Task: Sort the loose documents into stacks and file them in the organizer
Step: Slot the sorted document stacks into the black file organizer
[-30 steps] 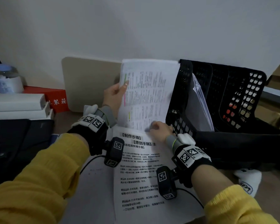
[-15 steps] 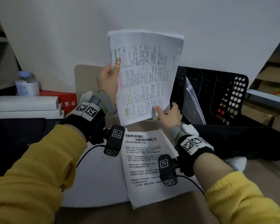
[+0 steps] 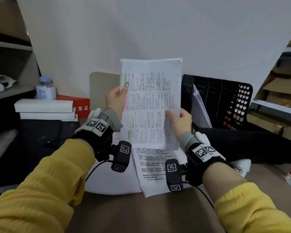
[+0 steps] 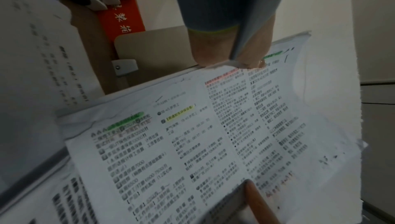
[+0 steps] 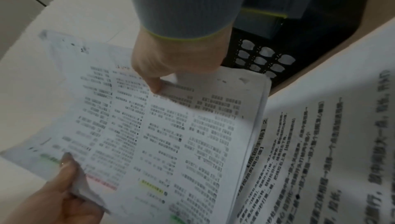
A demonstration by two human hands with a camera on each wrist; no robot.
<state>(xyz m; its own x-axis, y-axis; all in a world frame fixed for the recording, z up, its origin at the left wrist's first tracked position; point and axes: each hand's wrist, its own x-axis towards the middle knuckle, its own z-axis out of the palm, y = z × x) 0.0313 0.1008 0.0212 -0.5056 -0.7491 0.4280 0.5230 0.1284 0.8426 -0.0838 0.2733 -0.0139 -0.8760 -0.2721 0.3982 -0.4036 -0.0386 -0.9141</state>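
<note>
Stack of documents [image 3: 151, 105]: held upright above the worktop [image 3: 141, 214], just left of the black mesh organizer [image 3: 228, 101]. Risk: sheets fanning or slipping from light edge pinches; corners catching on the dividers. White, densely printed, green, pink and yellow highlights, worn top corner. Left hand [image 3: 116, 100] pinching left edge; right hand [image 3: 181, 121] pinching lower right edge. Loose printed sheet [image 3: 151, 172] flat beneath.

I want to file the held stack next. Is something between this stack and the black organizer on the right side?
Nothing visible blocks the way. Both hands hold the stack upright in the air, just left of the organizer. Its nearest slot already holds papers, so room there may be tighter.
</note>
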